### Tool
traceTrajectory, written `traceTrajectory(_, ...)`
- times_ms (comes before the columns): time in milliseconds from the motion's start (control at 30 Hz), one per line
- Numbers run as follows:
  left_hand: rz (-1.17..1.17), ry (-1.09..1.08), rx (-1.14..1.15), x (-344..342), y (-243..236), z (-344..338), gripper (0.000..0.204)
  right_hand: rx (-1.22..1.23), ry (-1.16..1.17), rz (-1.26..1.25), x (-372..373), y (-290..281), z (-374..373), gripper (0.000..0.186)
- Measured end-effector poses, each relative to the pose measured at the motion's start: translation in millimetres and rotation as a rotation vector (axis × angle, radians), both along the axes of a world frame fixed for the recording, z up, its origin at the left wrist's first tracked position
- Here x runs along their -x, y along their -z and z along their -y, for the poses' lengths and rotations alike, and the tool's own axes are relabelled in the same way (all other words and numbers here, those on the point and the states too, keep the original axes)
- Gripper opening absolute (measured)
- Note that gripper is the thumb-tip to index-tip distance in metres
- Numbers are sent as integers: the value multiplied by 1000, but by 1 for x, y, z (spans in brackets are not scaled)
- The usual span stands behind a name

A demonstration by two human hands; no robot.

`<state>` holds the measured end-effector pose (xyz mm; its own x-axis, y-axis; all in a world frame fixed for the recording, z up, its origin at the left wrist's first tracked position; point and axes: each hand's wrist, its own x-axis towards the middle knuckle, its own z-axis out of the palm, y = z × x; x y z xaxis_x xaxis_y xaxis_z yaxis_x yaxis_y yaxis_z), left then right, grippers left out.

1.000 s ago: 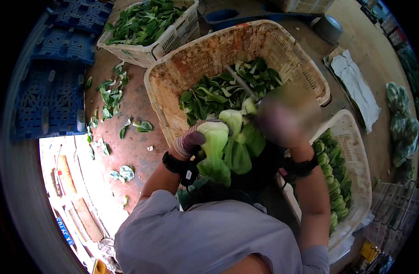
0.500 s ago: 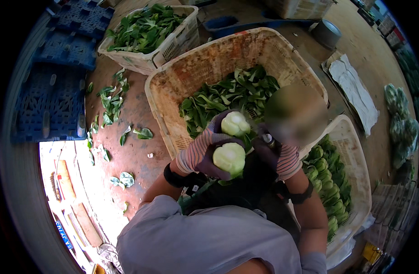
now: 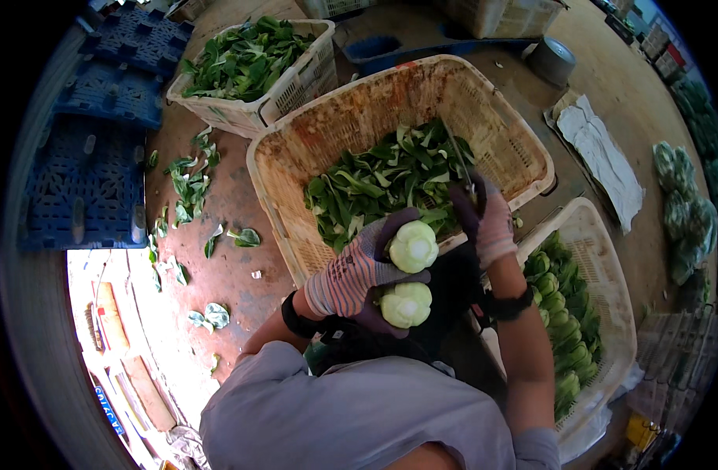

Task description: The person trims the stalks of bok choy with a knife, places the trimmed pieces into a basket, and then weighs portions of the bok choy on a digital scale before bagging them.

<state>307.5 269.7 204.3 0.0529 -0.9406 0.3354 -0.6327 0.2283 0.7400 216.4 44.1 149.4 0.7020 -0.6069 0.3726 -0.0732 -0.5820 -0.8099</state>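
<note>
My left hand (image 3: 357,266), in a striped glove with dark palm and fingers, grips two heads of bok choy. The upper bok choy (image 3: 413,247) and the lower bok choy (image 3: 407,304) both turn their pale, rounded base ends upward, side by side. My right hand (image 3: 486,218), gloved alike, is closed round a knife (image 3: 458,150) whose thin blade points away over the large crate. Both hands are above the near side of that worn, cream plastic crate (image 3: 328,106). Loose green leaves (image 3: 386,172) lie inside it.
At my right stands a white crate (image 3: 609,258) holding rows of bok choy (image 3: 562,321). A leaf-filled crate (image 3: 253,110) is at the far left. Blue pallets (image 3: 85,180), scattered leaves (image 3: 191,188), a metal pot (image 3: 552,61) and flattened white sheeting (image 3: 602,157) surround the work spot.
My right hand has moved away from the bok choy, up and right, and the knife blade now shows. My left hand has shifted slightly right with both heads.
</note>
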Motion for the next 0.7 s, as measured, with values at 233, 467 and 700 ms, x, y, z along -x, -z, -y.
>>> traceTrajectory(233,-111,-105,4,3,21,2,75,-532,-81,-29,52,-21,-36,37)
traceTrajectory(467,-952,63,-29,13,33,7,74,-1021,-410,84,48,-22,-47,60)
traceTrajectory(700,-1620,293,124,36,16,15,90,-1511,-502,627,99,-22,-51,50)
